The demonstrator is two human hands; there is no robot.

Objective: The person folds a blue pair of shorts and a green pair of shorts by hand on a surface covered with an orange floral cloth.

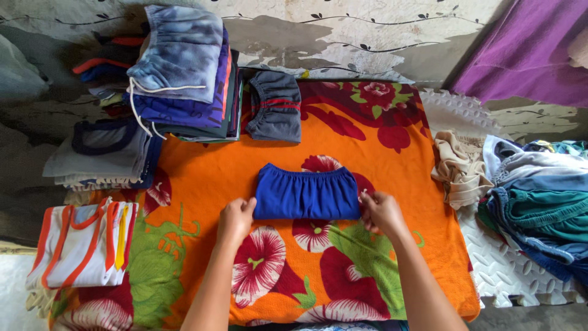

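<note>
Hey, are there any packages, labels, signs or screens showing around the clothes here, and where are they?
None in view: no package, tag, sign or screen.
Only cloth: a folded blue garment held at its ends by the left hand and right hand on an orange flowered towel.
The folded stacks on the left and the loose pile on the right show no readable label.

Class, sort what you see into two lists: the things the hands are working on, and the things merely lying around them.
In hand:
left hand
right hand
folded blue elastic-waist shorts
orange flowered towel

Lying about:
folded grey shorts
tall stack of folded clothes
white orange-trimmed vests
unfolded clothes heap
</note>
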